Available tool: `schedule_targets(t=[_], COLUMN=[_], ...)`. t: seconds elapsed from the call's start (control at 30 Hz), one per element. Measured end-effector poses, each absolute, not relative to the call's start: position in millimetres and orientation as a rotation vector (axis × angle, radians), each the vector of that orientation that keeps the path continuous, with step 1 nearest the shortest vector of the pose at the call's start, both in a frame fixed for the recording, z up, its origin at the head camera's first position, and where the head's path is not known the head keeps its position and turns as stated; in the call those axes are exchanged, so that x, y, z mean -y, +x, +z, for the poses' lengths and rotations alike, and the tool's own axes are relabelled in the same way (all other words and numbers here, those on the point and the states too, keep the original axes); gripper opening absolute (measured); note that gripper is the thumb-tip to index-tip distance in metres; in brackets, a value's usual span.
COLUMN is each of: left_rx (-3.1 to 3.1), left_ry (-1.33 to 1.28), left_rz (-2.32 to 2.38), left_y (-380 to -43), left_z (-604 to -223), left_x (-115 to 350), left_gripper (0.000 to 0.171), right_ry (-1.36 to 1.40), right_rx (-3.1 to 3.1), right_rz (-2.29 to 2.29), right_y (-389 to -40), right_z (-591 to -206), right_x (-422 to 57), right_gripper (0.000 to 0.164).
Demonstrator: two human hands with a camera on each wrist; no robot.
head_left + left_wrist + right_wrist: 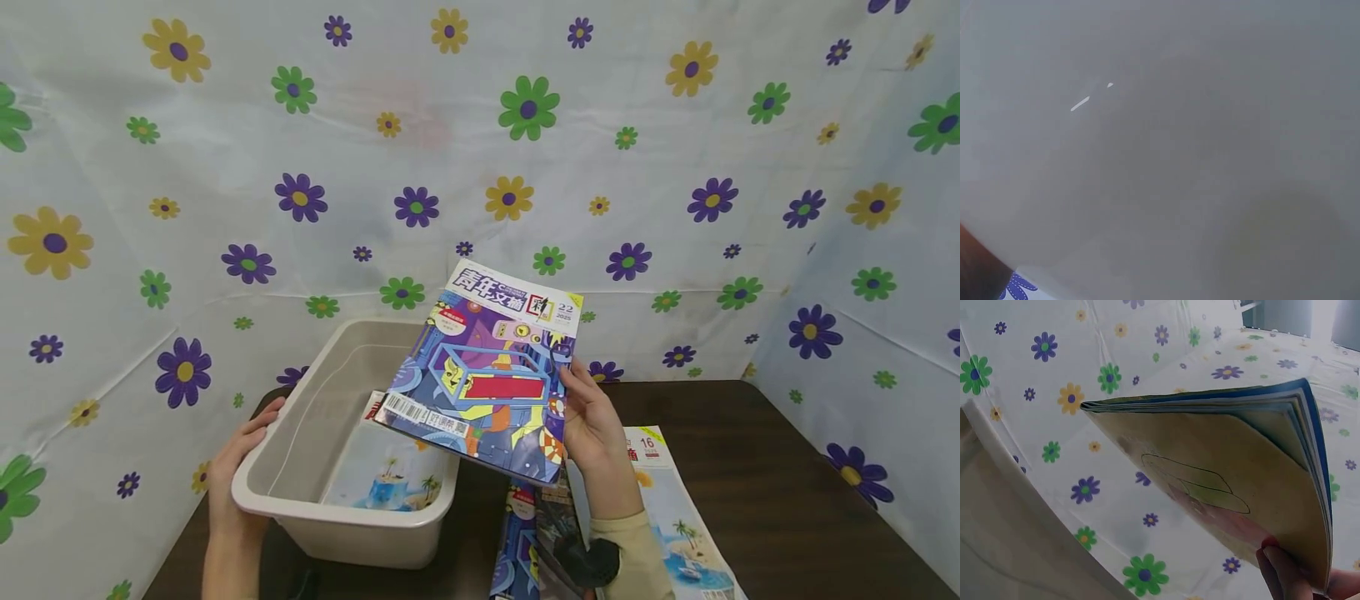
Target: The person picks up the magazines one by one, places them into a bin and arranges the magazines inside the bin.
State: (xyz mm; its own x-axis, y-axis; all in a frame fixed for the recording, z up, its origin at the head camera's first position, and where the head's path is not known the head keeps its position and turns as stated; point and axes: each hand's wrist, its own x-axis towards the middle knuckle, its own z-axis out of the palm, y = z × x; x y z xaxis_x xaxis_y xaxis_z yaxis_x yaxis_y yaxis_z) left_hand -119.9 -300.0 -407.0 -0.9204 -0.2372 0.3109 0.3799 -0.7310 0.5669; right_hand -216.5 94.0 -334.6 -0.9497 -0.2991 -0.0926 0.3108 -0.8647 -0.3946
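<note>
Beige sleeve foreground | right hand: grip pinching magazine | left hand: touching bin, closure unclear

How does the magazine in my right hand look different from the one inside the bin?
The held magazine has a vivid purple-and-blue cover; the binned magazine has a paler one with palm trees. The held magazine is raised in your right hand; the binned magazine lies inside the bin. Both have illustrated covers.
</note>
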Motion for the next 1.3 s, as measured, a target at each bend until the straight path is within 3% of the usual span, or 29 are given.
schedule_targets(t=[0.3, 0.77, 1.3], left_rx=[1.001, 1.096, 1.115], left_ry=[-0.209, -0.112, -0.046], left_rz=[-2.578, -2.500, -2.449], left_y=[-118, -119, -120], left_z=[-405, -404, -403], left_x=[299, 298, 296], left_gripper=[0.041, 0.038, 0.037], right_ry=[-0.117, -0.122, -0.202], right_rx=[-0.473, -0.620, -0.821], right_rz=[-2.774, -2.779, -2.711], right_y=[-216, -216, -214], right_z=[-338, -339, -348], right_x=[-68, -35, -6], right_gripper=[0.034, 0.049, 0.050])
